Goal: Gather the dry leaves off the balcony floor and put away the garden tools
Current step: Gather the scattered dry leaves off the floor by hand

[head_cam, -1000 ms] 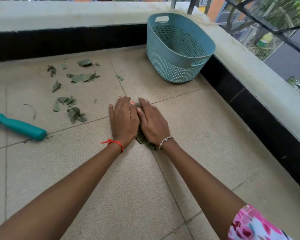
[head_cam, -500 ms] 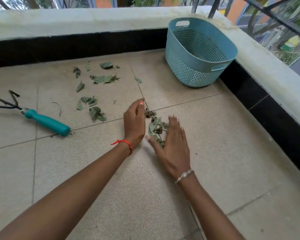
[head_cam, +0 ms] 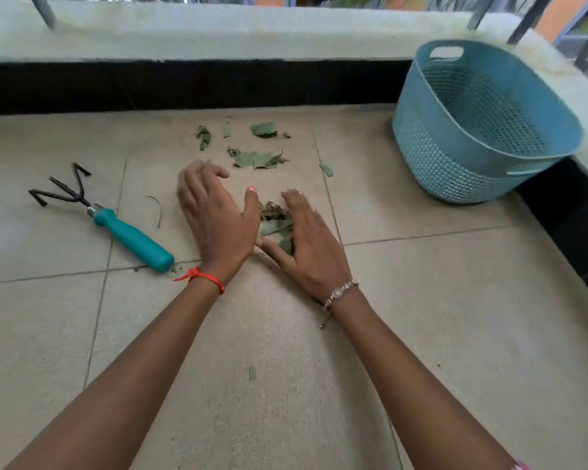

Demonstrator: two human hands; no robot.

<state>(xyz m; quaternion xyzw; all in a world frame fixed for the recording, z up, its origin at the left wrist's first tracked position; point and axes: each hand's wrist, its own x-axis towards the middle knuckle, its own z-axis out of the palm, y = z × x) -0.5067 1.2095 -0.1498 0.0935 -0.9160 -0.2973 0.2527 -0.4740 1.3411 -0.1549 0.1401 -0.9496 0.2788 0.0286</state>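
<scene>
Fingers (head_cam: 197,183) loose, gripping nothing, on my left hand (head_cam: 218,225) and right hand (head_cam: 311,249) | crumpled dry green leaves (head_cam: 273,218) heaped between them

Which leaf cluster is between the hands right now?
The dark, crumpled heap, flanked by the left hand and the right hand. The flat green leaves lie farther out, beyond both hands.

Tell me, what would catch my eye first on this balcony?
At the centre, the left hand and right hand spread open over the beige tiled floor, flanking a small heap of dry green leaves. A teal perforated plastic basket sits far right by the wall, and a teal-handled black three-pronged hand rake lies left, with scattered dry leaves beyond the hands.
</scene>
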